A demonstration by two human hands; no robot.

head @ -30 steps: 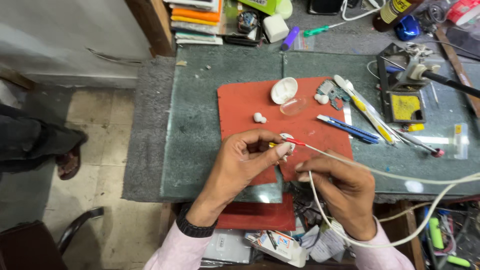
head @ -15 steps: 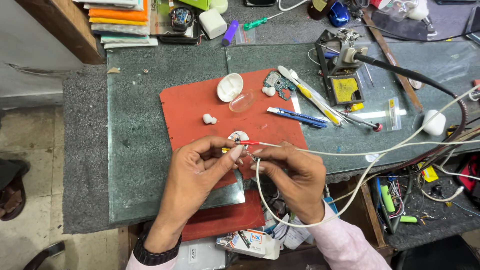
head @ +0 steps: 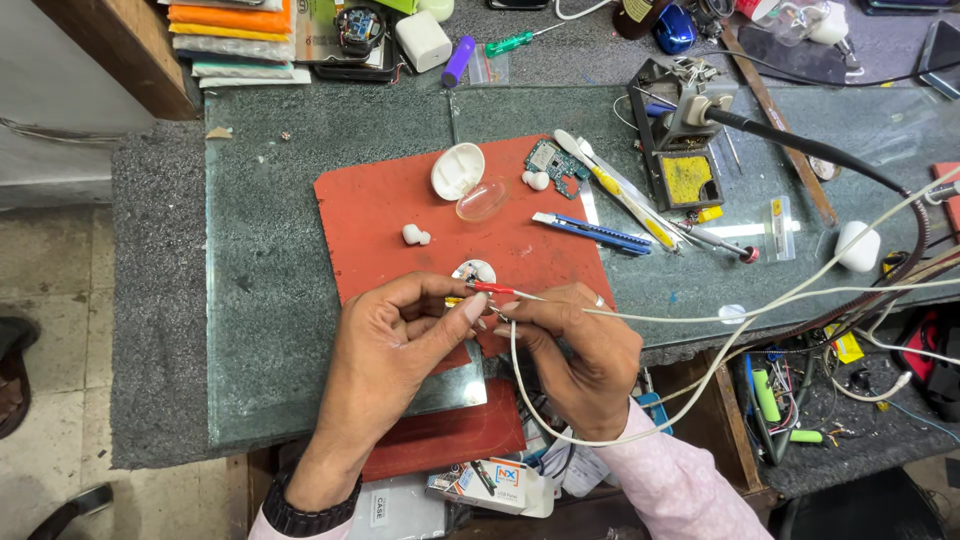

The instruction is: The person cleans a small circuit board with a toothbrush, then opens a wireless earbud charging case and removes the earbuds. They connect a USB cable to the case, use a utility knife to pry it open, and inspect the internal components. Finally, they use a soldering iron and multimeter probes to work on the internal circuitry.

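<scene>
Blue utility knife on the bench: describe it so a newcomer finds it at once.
Start at the red mat on the glass-topped bench. At its right edge, beyond the hands, lies the blue utility knife, flat and slanting down to the right. It is all blue with a pale tip, unlike the yellow-and-white tool just above it.

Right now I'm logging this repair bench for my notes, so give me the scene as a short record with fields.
Surface: red mat on a glass-topped bench
Left hand: pinches a red-tipped probe
Right hand: pinches a thin white lead beside the probe tip
Under the hands: small white round part, partly hidden
On the mat: white earbud, white case half, clear cover, small circuit board
Right of the mat: blue-handled knife, soldering iron in its stand
</scene>
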